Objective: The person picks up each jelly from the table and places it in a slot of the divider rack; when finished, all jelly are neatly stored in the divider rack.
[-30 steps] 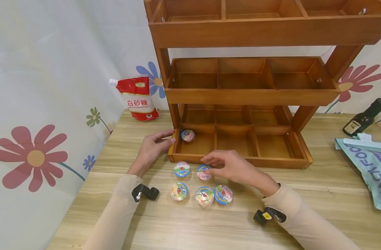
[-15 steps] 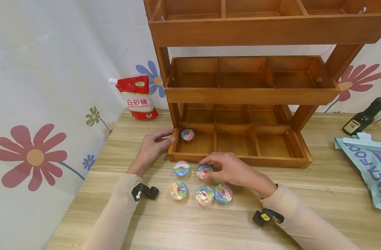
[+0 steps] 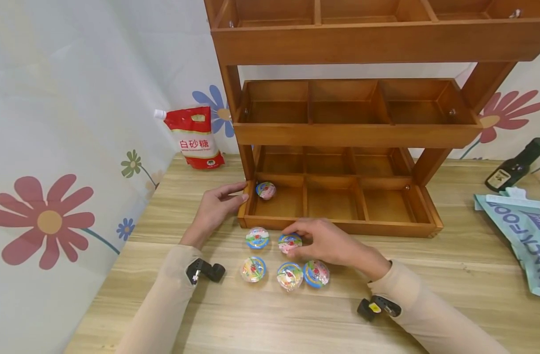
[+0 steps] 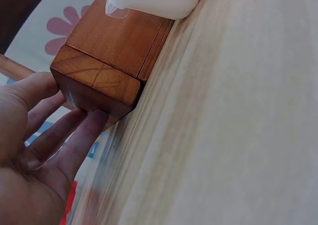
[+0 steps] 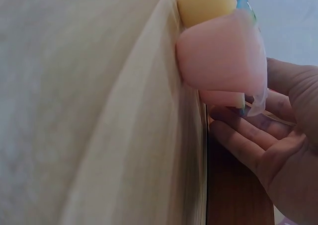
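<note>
My left hand (image 3: 217, 212) rests its fingertips against the left end of the wooden rack's bottom tray (image 4: 107, 76), fingers fairly straight. With thumb and fingers on either side, my right hand (image 3: 329, 241) holds a pink jelly cup (image 3: 289, 243) that stands on the table just in front of the rack. In the right wrist view that cup (image 5: 223, 98) is partly hidden behind a nearer pink cup (image 5: 221, 53). Around it on the table are a cup to the left (image 3: 257, 238) and three nearer ones (image 3: 254, 269), (image 3: 289, 277), (image 3: 316, 274). Another cup (image 3: 266, 191) lies in the bottom tray's front left compartment.
The tiered wooden rack (image 3: 358, 135) rises behind the cups. A red and white bag (image 3: 196, 140) stands to its left. At the right are a dark bottle (image 3: 518, 164) and a teal snack bag (image 3: 526, 241).
My right hand has shifted slightly, its thumb lower along the near side of the pink cup. The left hand and the other cups have stayed put.
</note>
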A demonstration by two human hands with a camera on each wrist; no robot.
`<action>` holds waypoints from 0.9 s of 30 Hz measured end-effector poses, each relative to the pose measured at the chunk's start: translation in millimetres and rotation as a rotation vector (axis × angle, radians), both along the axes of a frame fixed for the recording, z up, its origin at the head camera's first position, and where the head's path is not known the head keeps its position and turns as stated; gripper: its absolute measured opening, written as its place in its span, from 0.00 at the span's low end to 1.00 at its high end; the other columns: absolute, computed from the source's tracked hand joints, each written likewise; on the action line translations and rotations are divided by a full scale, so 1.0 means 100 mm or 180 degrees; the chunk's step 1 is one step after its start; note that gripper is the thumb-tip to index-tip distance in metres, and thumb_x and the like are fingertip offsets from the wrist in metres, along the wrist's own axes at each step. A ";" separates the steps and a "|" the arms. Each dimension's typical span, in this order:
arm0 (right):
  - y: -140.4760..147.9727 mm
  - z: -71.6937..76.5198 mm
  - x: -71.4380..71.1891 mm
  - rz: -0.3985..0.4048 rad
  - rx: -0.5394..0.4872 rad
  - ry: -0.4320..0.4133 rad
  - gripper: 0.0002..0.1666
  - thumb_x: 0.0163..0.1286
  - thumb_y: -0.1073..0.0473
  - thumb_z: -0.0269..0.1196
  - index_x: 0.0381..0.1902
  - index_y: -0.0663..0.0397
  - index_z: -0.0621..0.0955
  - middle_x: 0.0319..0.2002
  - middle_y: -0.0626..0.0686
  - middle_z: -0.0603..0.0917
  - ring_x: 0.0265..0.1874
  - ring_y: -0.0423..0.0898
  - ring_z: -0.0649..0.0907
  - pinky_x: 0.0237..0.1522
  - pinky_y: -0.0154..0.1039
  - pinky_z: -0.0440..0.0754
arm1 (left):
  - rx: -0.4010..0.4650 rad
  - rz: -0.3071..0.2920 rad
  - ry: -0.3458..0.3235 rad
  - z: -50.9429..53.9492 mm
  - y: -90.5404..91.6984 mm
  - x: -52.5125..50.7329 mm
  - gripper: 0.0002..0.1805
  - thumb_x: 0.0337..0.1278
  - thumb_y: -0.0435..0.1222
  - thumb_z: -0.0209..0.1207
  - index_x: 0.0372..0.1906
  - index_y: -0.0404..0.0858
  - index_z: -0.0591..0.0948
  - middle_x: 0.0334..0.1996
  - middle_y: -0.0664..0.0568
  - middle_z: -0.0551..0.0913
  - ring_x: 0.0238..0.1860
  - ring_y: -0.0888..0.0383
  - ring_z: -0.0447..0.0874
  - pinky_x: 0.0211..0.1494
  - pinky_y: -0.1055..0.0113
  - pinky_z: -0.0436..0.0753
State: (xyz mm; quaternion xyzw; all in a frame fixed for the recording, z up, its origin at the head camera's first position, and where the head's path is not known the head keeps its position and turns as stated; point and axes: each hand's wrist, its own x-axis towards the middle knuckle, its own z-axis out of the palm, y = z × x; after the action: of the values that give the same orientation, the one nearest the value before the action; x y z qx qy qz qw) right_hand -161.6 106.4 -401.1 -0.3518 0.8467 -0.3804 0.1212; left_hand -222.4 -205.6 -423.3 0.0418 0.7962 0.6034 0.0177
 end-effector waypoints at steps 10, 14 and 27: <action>0.00 -0.01 0.00 0.0042 -0.0006 0.0072 0.26 0.69 0.52 0.76 0.62 0.54 0.86 0.43 0.43 0.86 0.39 0.42 0.80 0.45 0.38 0.82 | 0.0005 0.0003 -0.0001 0.01 0.00 0.00 0.23 0.69 0.39 0.70 0.66 0.40 0.85 0.64 0.47 0.85 0.57 0.51 0.87 0.54 0.67 0.88; -0.01 -0.01 0.01 0.0035 -0.0038 0.0113 0.26 0.68 0.53 0.76 0.62 0.53 0.86 0.38 0.42 0.84 0.35 0.42 0.77 0.37 0.35 0.78 | 0.0005 -0.0002 -0.0013 0.01 0.00 0.00 0.23 0.70 0.39 0.70 0.67 0.40 0.85 0.64 0.47 0.84 0.57 0.52 0.87 0.54 0.67 0.88; -0.02 -0.01 0.00 0.0026 -0.0138 0.0350 0.25 0.68 0.53 0.76 0.61 0.54 0.87 0.48 0.45 0.88 0.39 0.40 0.80 0.44 0.36 0.84 | 0.0015 -0.0022 -0.0049 0.01 0.00 -0.01 0.24 0.70 0.41 0.71 0.67 0.40 0.84 0.65 0.46 0.84 0.58 0.51 0.87 0.54 0.67 0.88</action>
State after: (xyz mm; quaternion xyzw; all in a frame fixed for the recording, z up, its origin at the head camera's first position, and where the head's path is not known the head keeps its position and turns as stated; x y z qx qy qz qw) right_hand -161.4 104.8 -402.0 -0.3781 0.8422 -0.3782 0.0684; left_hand -223.4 -205.9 -422.5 0.0400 0.7944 0.6055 0.0259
